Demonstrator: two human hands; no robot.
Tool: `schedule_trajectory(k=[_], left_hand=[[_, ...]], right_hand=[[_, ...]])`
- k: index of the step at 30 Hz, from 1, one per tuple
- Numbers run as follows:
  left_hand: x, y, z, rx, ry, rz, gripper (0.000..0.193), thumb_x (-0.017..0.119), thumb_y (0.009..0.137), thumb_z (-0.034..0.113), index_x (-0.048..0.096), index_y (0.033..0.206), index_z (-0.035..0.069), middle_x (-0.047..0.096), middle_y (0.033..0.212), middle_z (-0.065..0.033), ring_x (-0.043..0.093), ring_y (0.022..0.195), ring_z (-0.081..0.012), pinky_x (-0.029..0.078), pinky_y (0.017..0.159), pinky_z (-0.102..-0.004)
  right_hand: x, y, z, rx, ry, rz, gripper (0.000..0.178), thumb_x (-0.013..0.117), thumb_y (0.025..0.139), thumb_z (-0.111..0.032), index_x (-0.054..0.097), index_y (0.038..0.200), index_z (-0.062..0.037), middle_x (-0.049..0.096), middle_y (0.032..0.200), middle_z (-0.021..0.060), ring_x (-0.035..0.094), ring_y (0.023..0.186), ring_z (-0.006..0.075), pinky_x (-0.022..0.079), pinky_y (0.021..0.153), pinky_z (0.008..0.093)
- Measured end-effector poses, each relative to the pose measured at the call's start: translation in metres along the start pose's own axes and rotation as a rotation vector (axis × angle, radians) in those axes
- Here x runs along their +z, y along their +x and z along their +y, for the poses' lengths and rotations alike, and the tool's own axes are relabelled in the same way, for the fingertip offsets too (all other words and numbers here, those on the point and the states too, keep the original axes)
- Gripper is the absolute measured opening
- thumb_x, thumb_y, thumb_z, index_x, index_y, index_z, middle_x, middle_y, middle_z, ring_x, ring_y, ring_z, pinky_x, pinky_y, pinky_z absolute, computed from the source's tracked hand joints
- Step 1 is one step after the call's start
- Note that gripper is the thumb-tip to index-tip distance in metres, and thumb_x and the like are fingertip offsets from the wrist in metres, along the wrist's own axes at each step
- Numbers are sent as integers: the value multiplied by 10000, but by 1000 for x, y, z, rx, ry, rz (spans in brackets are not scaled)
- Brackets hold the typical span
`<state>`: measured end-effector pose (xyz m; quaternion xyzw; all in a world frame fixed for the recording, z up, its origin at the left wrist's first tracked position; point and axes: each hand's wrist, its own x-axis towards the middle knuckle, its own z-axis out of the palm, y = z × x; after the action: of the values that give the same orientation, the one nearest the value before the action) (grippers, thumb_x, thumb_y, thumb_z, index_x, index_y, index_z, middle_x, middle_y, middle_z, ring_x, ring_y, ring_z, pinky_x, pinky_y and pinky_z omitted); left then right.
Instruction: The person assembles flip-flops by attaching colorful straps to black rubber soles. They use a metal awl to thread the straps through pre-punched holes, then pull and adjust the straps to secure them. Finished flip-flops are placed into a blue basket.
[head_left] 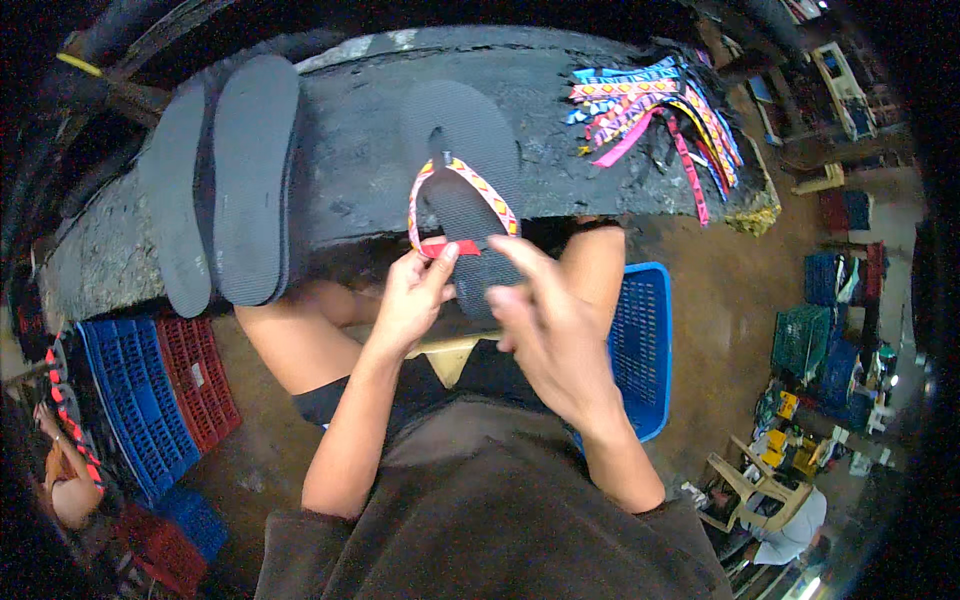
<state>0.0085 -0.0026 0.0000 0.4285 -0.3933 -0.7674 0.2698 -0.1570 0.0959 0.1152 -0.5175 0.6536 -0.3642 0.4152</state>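
While the left hand pinches a red strap end mid-frame, the right hand, fingers apart, hovers by the sandal.

Top: here it comes, filling six o'clock, dark brown cloth, plain and loose, with soft creases that we can follow across the front!
Left sleeve: over at seven o'clock we've got the same dark brown, cut short, hem near the elbow.
Right sleeve: a match at five o'clock, just as short, just as wide.
Shorts: black, we spot them at eight o'clock, ending above the knee.
Left hand: nine o'clock, bare, as is the forearm.
Right hand: four o'clock, bare too, fingers blurred for us.
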Motion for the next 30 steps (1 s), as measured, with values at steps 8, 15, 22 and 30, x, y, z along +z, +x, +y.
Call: schedule_trajectory(k=[8, 15, 22, 30], left_hand=[[2, 0, 5, -24, -39, 15, 267, 629, 1099, 264, 672, 1252, 50, 693, 1082, 15, 553, 790, -9, 453, 633, -199], [2, 6, -8, 107, -122, -3, 258, 636, 1085, 151, 669, 1271, -24, 740, 1087, -48, 671, 873, -69, 541, 733, -235], [16, 4, -14, 310, 44, 209, 199, 696, 1029, 52, 673, 1199, -50, 748, 1041, -85, 696, 887, -97, 560, 783, -250], [16, 1, -20, 460, 263, 436, 234, 608, 1105, 202, 678, 1077, -19, 653, 922, 0, 558, 832, -58, 476, 744, -239]], right_hand=[[24, -20, 29, -50, -133, 164, 503, 657, 1038, -117, 523, 1517, -47, 686, 1164, 216, 709, 976, 361, 557, 912, 413], [39, -27, 41, 20, -359, 172, 450, 619, 1054, -153, 556, 1487, -47, 678, 1035, 208, 712, 897, 367, 580, 795, 441], [44, 11, 35, 63, -628, 35, 375, 580, 1051, -191, 607, 1381, -14, 697, 963, 252, 724, 839, 435, 595, 745, 523], [-10, -39, -83, 67, -638, -345, 321, 666, 969, -180, 602, 1220, 8, 685, 1011, 204, 730, 814, 435, 598, 732, 538]])
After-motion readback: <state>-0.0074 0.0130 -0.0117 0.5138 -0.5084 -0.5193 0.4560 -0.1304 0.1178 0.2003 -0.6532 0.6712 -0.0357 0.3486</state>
